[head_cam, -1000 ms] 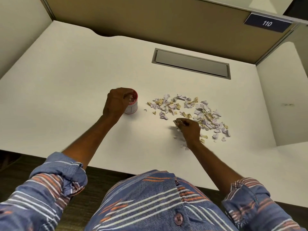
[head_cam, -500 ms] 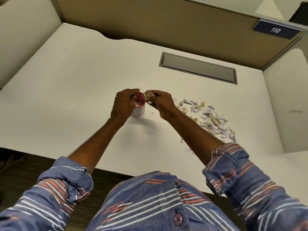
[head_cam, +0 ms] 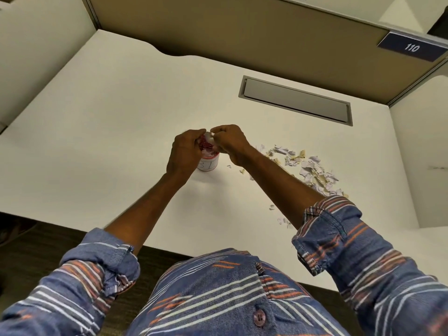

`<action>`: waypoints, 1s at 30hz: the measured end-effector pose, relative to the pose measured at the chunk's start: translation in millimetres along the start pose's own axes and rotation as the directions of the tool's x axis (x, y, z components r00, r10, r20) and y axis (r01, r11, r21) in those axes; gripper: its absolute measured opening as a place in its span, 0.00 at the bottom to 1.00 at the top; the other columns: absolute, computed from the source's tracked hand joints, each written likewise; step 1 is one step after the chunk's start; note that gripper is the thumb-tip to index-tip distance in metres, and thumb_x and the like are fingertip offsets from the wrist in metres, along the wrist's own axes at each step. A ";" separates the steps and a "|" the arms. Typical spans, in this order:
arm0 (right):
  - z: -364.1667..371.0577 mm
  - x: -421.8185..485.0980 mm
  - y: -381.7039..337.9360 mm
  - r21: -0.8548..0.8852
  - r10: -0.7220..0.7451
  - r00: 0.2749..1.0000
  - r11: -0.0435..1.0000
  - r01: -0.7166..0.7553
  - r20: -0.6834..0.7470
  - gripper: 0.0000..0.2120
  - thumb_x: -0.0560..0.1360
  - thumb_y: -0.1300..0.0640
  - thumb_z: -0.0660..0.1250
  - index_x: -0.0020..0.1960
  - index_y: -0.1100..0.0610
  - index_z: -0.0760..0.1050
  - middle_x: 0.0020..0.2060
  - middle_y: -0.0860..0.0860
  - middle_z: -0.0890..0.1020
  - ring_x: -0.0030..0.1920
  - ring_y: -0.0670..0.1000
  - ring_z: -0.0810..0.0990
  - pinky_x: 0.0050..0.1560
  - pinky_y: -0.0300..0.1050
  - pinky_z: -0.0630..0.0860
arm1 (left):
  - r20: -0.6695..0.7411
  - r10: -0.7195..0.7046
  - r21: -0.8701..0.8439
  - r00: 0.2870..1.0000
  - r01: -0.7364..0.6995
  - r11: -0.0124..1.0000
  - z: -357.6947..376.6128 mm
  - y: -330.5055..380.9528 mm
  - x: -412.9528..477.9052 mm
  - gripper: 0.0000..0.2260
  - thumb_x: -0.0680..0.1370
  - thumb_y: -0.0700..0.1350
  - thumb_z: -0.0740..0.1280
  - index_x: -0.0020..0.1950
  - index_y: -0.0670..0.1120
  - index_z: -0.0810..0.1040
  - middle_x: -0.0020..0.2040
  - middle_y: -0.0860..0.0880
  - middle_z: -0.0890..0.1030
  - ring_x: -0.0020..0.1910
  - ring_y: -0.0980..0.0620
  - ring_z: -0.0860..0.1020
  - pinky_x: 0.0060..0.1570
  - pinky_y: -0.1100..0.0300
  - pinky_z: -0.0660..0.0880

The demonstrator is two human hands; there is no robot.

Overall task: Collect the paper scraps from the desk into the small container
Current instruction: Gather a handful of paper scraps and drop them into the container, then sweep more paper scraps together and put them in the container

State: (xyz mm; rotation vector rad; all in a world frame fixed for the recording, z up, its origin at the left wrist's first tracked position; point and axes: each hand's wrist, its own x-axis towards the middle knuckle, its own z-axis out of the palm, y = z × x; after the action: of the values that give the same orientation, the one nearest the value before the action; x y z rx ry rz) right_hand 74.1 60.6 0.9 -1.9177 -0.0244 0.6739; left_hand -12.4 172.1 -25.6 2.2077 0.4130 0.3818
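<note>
Both arms reach up from the lower corners of the frame and meet near its centre. The left hand [head_cam: 185, 151] shows its back to the camera, its fingers curled round the small container [head_cam: 209, 164]. The right hand [head_cam: 230, 141] sits just beside it, knuckles up, its bunched fingertips pinching a few paper scraps [head_cam: 209, 137] at the container's mouth, almost touching the left fingers. Both forearms are bare and angled inward. The left sleeve [head_cam: 101, 260] and the right sleeve [head_cam: 334, 231], blue with stripes, are rolled back near the elbows.
</note>
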 end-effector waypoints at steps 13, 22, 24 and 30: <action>-6.0 -12.5 -1.5 -0.244 -0.198 0.973 0.956 0.165 -0.118 0.12 0.70 0.71 0.71 0.52 0.64 0.84 0.48 0.60 0.86 0.49 0.59 0.85 0.55 0.57 0.83 | -0.003 -0.037 0.025 0.999 0.037 0.999 -1.6 -5.2 4.7 0.14 0.80 0.36 0.63 0.63 0.42 0.81 0.61 0.45 0.83 0.61 0.48 0.80 0.63 0.57 0.76; -33.5 -26.9 28.1 -0.385 -0.393 0.899 0.873 0.299 -0.192 0.11 0.74 0.49 0.74 0.48 0.56 0.82 0.42 0.48 0.86 0.43 0.46 0.84 0.48 0.44 0.80 | 0.014 0.127 -0.003 0.992 -0.127 0.992 3.4 5.9 -5.5 0.09 0.79 0.45 0.66 0.54 0.45 0.84 0.51 0.48 0.85 0.51 0.51 0.82 0.55 0.54 0.79; -50.0 -32.8 50.4 -0.407 -0.396 0.899 0.865 0.295 -0.190 0.08 0.75 0.51 0.73 0.48 0.56 0.82 0.42 0.47 0.86 0.41 0.43 0.83 0.47 0.42 0.80 | 0.050 0.197 -0.035 0.979 -0.196 0.980 10.8 10.7 -11.5 0.07 0.79 0.47 0.68 0.51 0.46 0.84 0.47 0.50 0.85 0.47 0.52 0.82 0.51 0.54 0.79; -111.2 -59.8 136.6 -0.568 -0.382 0.898 0.798 0.200 -0.220 0.07 0.78 0.54 0.70 0.51 0.57 0.83 0.47 0.53 0.86 0.49 0.52 0.84 0.53 0.50 0.80 | 0.225 0.285 -0.078 0.932 -0.275 0.958 50.8 18.7 -36.2 0.08 0.75 0.50 0.74 0.47 0.46 0.84 0.41 0.51 0.83 0.41 0.53 0.80 0.44 0.53 0.78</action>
State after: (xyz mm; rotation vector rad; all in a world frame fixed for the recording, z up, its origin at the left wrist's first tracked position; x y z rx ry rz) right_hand 37.0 -112.2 -56.9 -2.4752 -0.3326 0.1232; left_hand -21.3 111.0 -46.3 2.2382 -0.0408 0.2730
